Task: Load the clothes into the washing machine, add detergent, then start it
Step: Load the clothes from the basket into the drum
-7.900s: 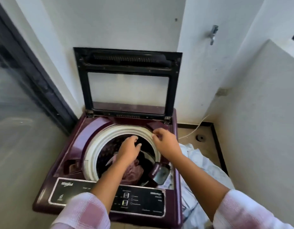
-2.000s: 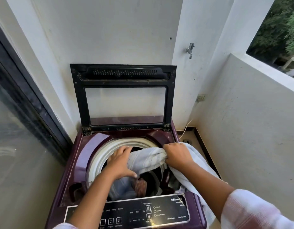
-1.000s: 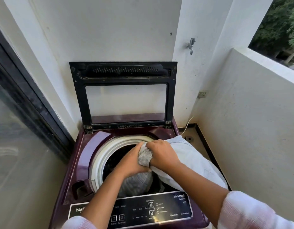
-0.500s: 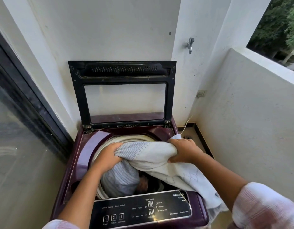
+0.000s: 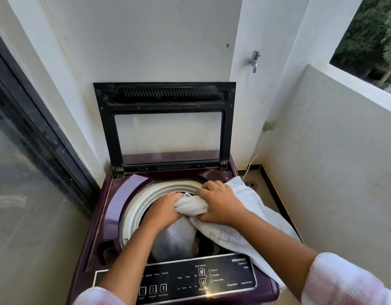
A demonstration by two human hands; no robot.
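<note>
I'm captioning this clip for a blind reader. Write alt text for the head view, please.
The left hand and right hand grip a bunched white cloth over the drum of a maroon top-loading washing machine, lid raised; its tail drapes over the right side.

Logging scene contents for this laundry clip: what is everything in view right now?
washing machine: one, maroon, centre, against the wall
lid: one, black frame, clear pane, raised upright behind
control panel: one, black, machine's near edge
white cloth: one, draped from drum over machine's right side
laundry: grey-white bundle, inside drum
tap: one, metal, wall upper right
glass door: one, dark frame, left
left grip: bare hand, holds white cloth over drum
right grip: bare hand, holds white cloth alongside
</note>
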